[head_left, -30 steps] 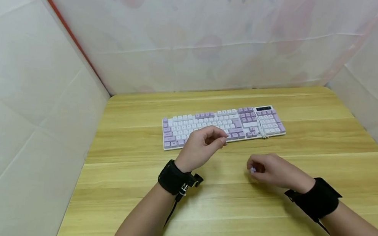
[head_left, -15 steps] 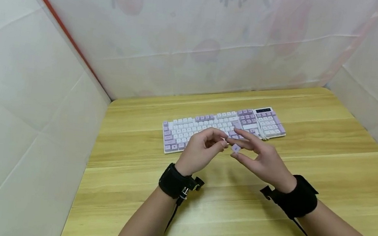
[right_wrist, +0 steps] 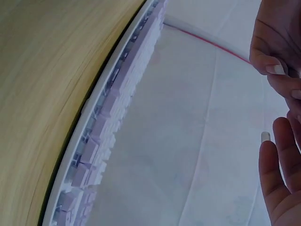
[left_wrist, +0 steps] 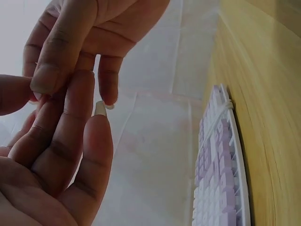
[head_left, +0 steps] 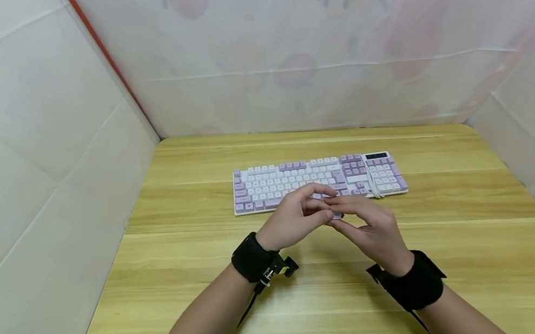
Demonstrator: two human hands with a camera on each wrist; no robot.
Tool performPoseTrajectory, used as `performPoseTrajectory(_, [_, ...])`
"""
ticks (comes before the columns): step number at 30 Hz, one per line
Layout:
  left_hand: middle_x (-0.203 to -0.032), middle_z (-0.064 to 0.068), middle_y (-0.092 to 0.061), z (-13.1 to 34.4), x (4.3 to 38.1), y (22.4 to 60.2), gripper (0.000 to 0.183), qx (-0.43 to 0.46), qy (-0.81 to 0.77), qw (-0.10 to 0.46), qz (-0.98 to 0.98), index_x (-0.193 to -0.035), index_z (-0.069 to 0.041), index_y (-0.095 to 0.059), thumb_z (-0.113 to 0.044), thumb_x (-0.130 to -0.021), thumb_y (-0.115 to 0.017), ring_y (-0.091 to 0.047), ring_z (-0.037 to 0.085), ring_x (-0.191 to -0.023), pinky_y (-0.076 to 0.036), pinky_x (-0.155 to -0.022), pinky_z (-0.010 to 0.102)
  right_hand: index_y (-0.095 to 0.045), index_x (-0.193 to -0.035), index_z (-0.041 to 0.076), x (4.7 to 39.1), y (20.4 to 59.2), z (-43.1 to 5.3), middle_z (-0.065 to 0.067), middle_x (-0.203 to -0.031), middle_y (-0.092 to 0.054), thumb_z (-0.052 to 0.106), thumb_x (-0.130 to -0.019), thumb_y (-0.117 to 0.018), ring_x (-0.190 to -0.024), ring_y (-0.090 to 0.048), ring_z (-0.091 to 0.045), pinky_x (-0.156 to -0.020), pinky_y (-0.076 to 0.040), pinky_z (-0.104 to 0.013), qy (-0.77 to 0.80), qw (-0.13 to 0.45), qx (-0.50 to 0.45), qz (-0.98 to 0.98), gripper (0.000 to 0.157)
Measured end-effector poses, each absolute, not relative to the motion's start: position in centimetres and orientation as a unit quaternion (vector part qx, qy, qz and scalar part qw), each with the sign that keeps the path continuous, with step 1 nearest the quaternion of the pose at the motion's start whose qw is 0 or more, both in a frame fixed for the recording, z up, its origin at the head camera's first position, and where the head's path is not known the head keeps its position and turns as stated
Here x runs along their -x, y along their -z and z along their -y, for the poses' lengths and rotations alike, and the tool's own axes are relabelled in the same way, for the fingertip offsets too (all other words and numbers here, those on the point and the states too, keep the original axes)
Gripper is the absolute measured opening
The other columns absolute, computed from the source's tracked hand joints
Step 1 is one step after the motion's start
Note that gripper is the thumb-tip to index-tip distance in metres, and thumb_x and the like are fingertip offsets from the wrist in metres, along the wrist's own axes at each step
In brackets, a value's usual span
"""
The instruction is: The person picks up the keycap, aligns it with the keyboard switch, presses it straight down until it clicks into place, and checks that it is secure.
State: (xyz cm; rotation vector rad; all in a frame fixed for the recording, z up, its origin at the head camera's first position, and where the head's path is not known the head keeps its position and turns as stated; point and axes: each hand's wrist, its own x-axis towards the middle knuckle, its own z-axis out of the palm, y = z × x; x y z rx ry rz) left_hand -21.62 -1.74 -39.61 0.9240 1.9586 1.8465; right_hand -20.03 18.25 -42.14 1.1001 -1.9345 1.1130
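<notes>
My left hand (head_left: 295,216) and right hand (head_left: 373,226) meet in front of the keyboard, raised above the table. Between their fingertips sits a small light-purple keycap (head_left: 337,216), mostly covered. The right hand pinches it between thumb and fingers. Thumb and curled fingers of the left hand close on its left side. In the left wrist view, the right hand (left_wrist: 101,28) reaches in from above against the left fingers (left_wrist: 61,141), and the keycap is hidden. Behind the hands lies a white and purple keyboard (head_left: 270,185), its white cable wrapped around the right part.
The wooden table (head_left: 182,229) carries the keyboard near its back half. Pale fabric walls (head_left: 238,77) enclose the left, back and right sides, with a red strip (head_left: 95,34) along the left corner. Black bands with small cameras circle both wrists.
The right hand came up and left from near the table with the keycap to meet the left hand. In the last half second, the left fingertips have closed in on the keycap.
</notes>
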Motion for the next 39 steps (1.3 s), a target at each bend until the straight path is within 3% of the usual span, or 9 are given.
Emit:
performPoseTrajectory(8, [-0.089,-0.003,-0.071,1.5,21.8,40.1,0.029,-0.318,-0.598,0.09,-0.731,-0.12,-0.017,-0.056,-0.023,-0.092,-0.061,-0.066,0.016,-0.079,-0.053,-0.067,0.026,-0.071,-0.099,0.0,20.0,42.4,-18.4,-0.012,-0.099,-0.068,0.023,-0.089,-0.066,-0.095,-0.062,-0.022,-0.09,-0.045,-0.016,-0.373,0.349,-0.403,0.759,0.026])
performPoseTrajectory(16, [-0.089,-0.006,-0.069,1.3,21.8,40.2,0.028,-0.315,-0.576,0.066,-0.751,-0.117,-0.014,-0.059,-0.026,-0.092,-0.061,-0.065,0.014,-0.078,-0.053,-0.066,0.025,-0.072,-0.097,0.0,20.1,42.3,-18.9,-0.011,-0.096,-0.068,0.027,-0.092,-0.061,-0.09,-0.063,-0.021,-0.088,-0.045,-0.013,-0.343,0.355,-0.399,0.773,0.03])
performPoseTrajectory(20, [-0.092,-0.006,-0.069,1.4,21.9,40.1,0.027,-0.314,-0.561,0.043,-0.765,-0.117,-0.016,-0.059,-0.026,-0.092,-0.061,-0.063,0.008,-0.078,-0.053,-0.067,0.024,-0.071,-0.098,-0.001,21.6,41.8,-20.9,-0.011,-0.096,-0.069,0.011,-0.082,-0.072,-0.09,-0.062,-0.019,-0.088,-0.045,-0.011,-0.329,0.343,-0.386,0.791,0.02])
performPoseTrajectory(24, [-0.09,-0.006,-0.068,1.8,22.1,40.0,0.024,-0.307,-0.553,0.024,-0.774,-0.116,-0.02,-0.059,-0.026,-0.093,-0.06,-0.06,0.006,-0.074,-0.051,-0.064,0.023,-0.072,-0.097,0.0,25.0,41.5,-24.6,-0.01,-0.094,-0.069,-0.005,-0.067,-0.079,-0.087,-0.062,-0.018,-0.081,-0.045,-0.01,-0.294,0.335,-0.342,0.828,0.031])
performPoseTrajectory(27, [-0.088,-0.009,-0.068,2.0,22.1,39.8,0.024,-0.306,-0.553,0.024,-0.775,-0.117,-0.021,-0.059,-0.026,-0.093,-0.059,-0.06,0.008,-0.071,-0.05,-0.062,0.024,-0.072,-0.098,0.004,27.4,42.0,-27.3,-0.005,-0.095,-0.068,-0.001,-0.073,-0.077,-0.085,-0.062,-0.016,-0.074,-0.047,-0.016,-0.254,0.283,-0.303,0.874,0.027])
performPoseTrajectory(30, [-0.087,-0.011,-0.067,2.2,22.0,39.8,0.024,-0.302,-0.555,0.031,-0.774,-0.116,-0.022,-0.06,-0.026,-0.093,-0.059,-0.06,0.008,-0.07,-0.049,-0.06,0.024,-0.071,-0.102,0.008,29.1,43.1,-29.1,-0.001,-0.095,-0.067,0.009,-0.083,-0.071,-0.083,-0.06,-0.012,-0.069,-0.048,-0.025,-0.221,0.178,-0.28,0.917,0.019])
performPoseTrajectory(34, [-0.087,-0.01,-0.068,2.2,21.9,39.7,0.023,-0.298,-0.56,0.038,-0.772,-0.116,-0.022,-0.06,-0.025,-0.093,-0.059,-0.061,0.011,-0.07,-0.049,-0.06,0.024,-0.069,-0.108,0.013,30.1,44.7,-30.2,0.0,-0.094,-0.066,0.02,-0.092,-0.062,-0.078,-0.056,-0.012,-0.067,-0.048,-0.031,-0.191,0.044,-0.257,0.946,0.02])
performPoseTrajectory(36, [-0.088,-0.007,-0.068,2.1,21.8,39.6,0.023,-0.298,-0.561,0.04,-0.771,-0.115,-0.021,-0.06,-0.025,-0.093,-0.059,-0.061,0.012,-0.071,-0.049,-0.061,0.024,-0.068,-0.11,0.014,30.3,45.3,-30.4,-0.001,-0.092,-0.064,0.022,-0.093,-0.06,-0.076,-0.053,-0.013,-0.067,-0.045,-0.032,-0.179,0.014,-0.247,0.952,0.021])
performPoseTrajectory(39, [-0.089,-0.003,-0.069,2.0,21.8,39.5,0.023,-0.299,-0.564,0.044,-0.769,-0.115,-0.019,-0.06,-0.025,-0.093,-0.059,-0.062,0.012,-0.073,-0.05,-0.063,0.023,-0.069,-0.11,0.017,30.5,45.7,-30.5,-0.001,-0.091,-0.063,0.023,-0.092,-0.062,-0.076,-0.05,-0.013,-0.067,-0.043,-0.032,-0.164,0.017,-0.238,0.957,0.02])
